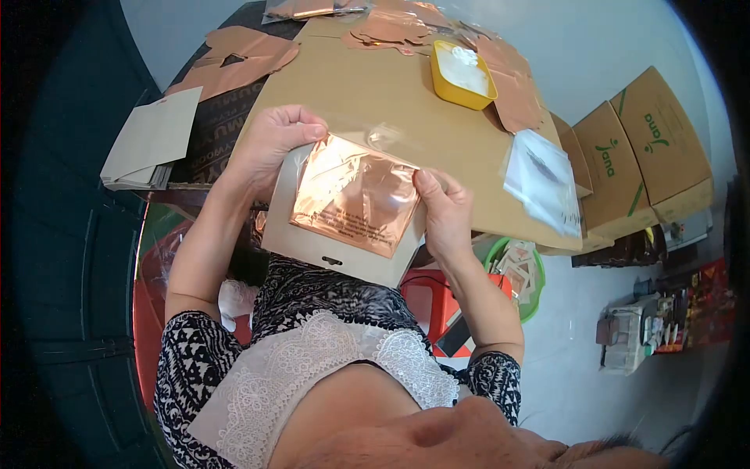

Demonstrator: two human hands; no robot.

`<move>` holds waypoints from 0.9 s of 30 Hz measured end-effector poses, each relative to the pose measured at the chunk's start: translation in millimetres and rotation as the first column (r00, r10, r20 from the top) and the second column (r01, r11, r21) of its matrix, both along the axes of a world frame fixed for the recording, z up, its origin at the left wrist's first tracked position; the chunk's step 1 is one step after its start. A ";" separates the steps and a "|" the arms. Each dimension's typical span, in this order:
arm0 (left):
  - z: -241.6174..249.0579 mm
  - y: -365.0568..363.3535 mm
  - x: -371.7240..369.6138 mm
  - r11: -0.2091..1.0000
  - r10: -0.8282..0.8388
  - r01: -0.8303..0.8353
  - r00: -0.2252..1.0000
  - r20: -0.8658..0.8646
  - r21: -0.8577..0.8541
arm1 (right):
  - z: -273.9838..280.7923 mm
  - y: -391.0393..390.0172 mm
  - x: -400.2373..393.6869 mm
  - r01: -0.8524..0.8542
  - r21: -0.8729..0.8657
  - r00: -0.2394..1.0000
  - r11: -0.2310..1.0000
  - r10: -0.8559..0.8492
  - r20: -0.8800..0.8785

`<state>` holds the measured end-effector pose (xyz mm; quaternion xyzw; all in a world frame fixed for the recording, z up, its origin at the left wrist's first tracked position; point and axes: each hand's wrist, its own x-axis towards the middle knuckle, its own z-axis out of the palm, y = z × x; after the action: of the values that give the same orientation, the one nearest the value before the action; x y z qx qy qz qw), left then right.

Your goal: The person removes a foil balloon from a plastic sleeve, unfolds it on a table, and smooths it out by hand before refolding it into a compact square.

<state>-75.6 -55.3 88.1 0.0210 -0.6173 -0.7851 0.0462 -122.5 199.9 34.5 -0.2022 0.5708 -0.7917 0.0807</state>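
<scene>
Between my two hands is a shiny copper-coloured packet (pixel 355 191) in clear plastic with small dark print along its lower part. It lies against a pale card (pixel 301 242) that has a dark slot near its lower edge. My left hand (pixel 281 141) pinches the packet's upper left corner between thumb and fingers. At the upper right corner my right hand (pixel 445 207) grips the packet, thumb on top. Both are held over the near edge of the brown board (pixel 344 86).
Copper-coloured sheets (pixel 242 59) lie at the back left, beside a stack of pale cards (pixel 152 137). A yellow tub (pixel 465 98) holds something white. Clear plastic sleeves (pixel 539 180) lie at the right edge, near cardboard boxes (pixel 652 141). A green basket (pixel 535 285) stands below.
</scene>
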 end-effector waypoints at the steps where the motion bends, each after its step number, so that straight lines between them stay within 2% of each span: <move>1: 4.2 -0.6 1.5 1.000 0.001 -0.001 1.000 0.005 0.008 | 1.0 -1.4 -4.5 -0.019 0.001 1.000 1.000 0.019 0.009; 4: 27.4 11.3 5.7 0.972 0.105 -0.120 0.991 -0.085 -0.204 | 6.8 -2.9 -17.8 -0.071 0.011 0.997 0.997 0.070 0.043; 5: 28.3 15.2 6.0 0.799 0.241 -0.353 0.929 -0.279 -0.486 | 10.1 -3.3 -21.4 -0.085 0.021 0.995 0.996 0.084 0.062; 6: 27.8 19.3 8.1 0.500 0.290 -0.570 0.820 -0.494 -0.652 | 12.3 -3.4 -23.0 -0.100 0.031 0.992 0.995 0.097 0.080; 7: 27.2 21.0 9.5 0.128 0.243 -0.727 0.682 -0.690 -0.674 | 13.4 -3.5 -22.7 -0.127 0.044 0.987 0.991 0.122 0.107; 8: 26.2 18.3 8.7 0.008 0.016 -0.835 0.550 -0.835 -0.550 | 13.3 -3.3 -21.1 -0.157 0.056 0.980 0.986 0.148 0.135; 11: 25.5 45.1 18.3 0.189 -0.374 -0.689 0.608 -0.700 -0.699 | 5.9 -4.0 -21.8 -0.240 0.103 0.957 0.965 0.218 0.192; 13: 22.8 65.4 13.1 0.311 -0.489 -0.551 0.605 -0.628 -0.774 | 1.7 -6.4 -20.1 -0.287 0.094 0.948 0.953 0.268 0.174; 16: 10.2 75.9 -1.0 0.311 -0.504 -0.528 0.613 -0.608 -0.790 | 0.0 -10.9 -13.0 -0.318 0.027 0.946 0.948 0.315 0.081; 19: 6.2 75.0 -9.1 0.274 -0.441 -0.510 0.686 -0.578 -0.815 | 1.8 -10.7 -8.3 -0.326 0.023 0.945 0.945 0.326 0.026; 22: 8.2 73.9 -6.5 0.368 -0.395 -0.443 0.722 -0.568 -0.818 | 0.8 -8.3 -6.2 -0.331 0.059 0.942 0.942 0.334 -0.042; 24: 10.0 73.8 -5.7 0.378 -0.368 -0.465 0.718 -0.590 -0.801 | -2.8 -8.6 -5.9 -0.346 0.048 0.934 0.937 0.349 -0.078; 27: 14.2 69.9 -5.2 0.372 -0.292 -0.496 0.740 -0.606 -0.785 | 6.8 -7.0 0.9 -0.355 0.058 0.935 0.933 0.355 0.008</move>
<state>-80.8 14.6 102.2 -0.2457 -0.8812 -0.2488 0.3183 -121.6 192.9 41.3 -0.3006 0.5481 -0.7467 0.2272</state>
